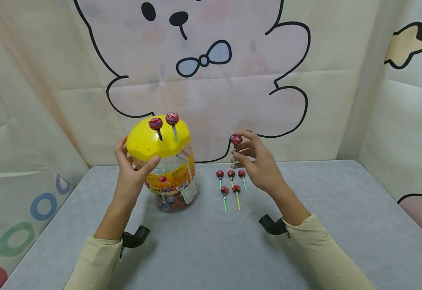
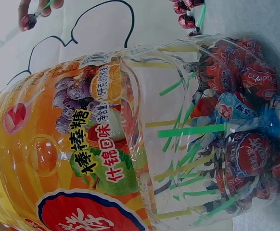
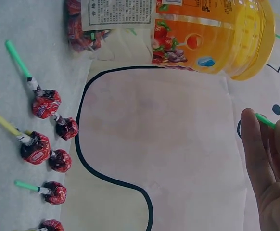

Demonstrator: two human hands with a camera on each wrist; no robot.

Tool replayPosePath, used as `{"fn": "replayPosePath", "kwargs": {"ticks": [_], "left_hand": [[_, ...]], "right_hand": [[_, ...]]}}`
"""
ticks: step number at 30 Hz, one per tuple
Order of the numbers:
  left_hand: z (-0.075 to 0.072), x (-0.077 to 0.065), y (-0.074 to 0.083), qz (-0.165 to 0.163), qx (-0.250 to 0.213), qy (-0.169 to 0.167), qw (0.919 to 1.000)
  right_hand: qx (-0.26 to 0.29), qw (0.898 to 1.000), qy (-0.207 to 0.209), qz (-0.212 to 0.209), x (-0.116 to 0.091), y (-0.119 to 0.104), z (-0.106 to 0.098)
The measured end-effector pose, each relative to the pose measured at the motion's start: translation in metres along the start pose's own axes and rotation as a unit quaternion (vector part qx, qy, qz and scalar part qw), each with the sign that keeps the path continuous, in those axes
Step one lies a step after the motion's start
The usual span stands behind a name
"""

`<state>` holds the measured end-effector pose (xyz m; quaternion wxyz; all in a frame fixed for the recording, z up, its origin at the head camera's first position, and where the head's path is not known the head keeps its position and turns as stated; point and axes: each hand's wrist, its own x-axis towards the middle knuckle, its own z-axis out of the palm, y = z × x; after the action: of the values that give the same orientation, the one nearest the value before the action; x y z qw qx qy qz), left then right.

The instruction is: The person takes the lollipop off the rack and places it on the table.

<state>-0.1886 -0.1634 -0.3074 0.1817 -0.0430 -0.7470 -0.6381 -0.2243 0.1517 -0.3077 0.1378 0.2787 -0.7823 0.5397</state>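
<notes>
A large clear plastic jar (image 1: pixel 172 173) with a yellow lid (image 1: pixel 160 139) stands on the table at centre-left, many wrapped lollipops showing through its lower part. My left hand (image 1: pixel 132 173) grips it at the lid's left side, thumb across the front. Two red-wrapped lollipops stick up from the lid, candy end on top: one lollipop (image 1: pixel 155 124) leans left, the other lollipop (image 1: pixel 172 119) is beside it. To the jar's right, above the table, my right hand (image 1: pixel 256 163) pinches a red lollipop (image 1: pixel 236 139) with a green stick, its candy end up.
Several red lollipops (image 1: pixel 236 189) lie in rows on the grey tabletop (image 1: pixel 203 249), below the right hand, sticks toward me. One is partly hidden by that hand. Behind the table hangs a printed cloth (image 1: pixel 203 100) with a cartoon bear.
</notes>
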Motion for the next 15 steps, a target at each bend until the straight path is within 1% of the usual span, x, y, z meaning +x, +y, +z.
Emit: {"fn": "replayPosePath", "kwargs": {"ticks": [4, 7, 9, 11, 15], "left_hand": [[-0.001, 0.0, 0.0, 0.002, -0.004, 0.0, 1.0], [0.0, -0.001, 0.0, 0.001, -0.005, 0.001, 1.0], [0.0, -0.001, 0.0, 0.0, -0.003, 0.0, 1.0], [0.001, -0.001, -0.001, -0.002, -0.001, 0.0, 1.0], [0.0, 0.0, 0.0, -0.001, 0.001, 0.002, 1.0]], "right_hand": [[-0.027, 1.0, 0.008, 0.003, -0.006, 0.002, -0.003], [-0.045, 0.999, 0.014, 0.013, -0.012, 0.006, -0.005], [-0.045, 0.999, 0.016, 0.017, -0.015, 0.01, -0.006], [-0.032, 0.999, 0.016, 0.019, -0.017, 0.014, -0.006], [-0.023, 1.0, 0.018, 0.006, -0.016, 0.018, -0.006]]}}
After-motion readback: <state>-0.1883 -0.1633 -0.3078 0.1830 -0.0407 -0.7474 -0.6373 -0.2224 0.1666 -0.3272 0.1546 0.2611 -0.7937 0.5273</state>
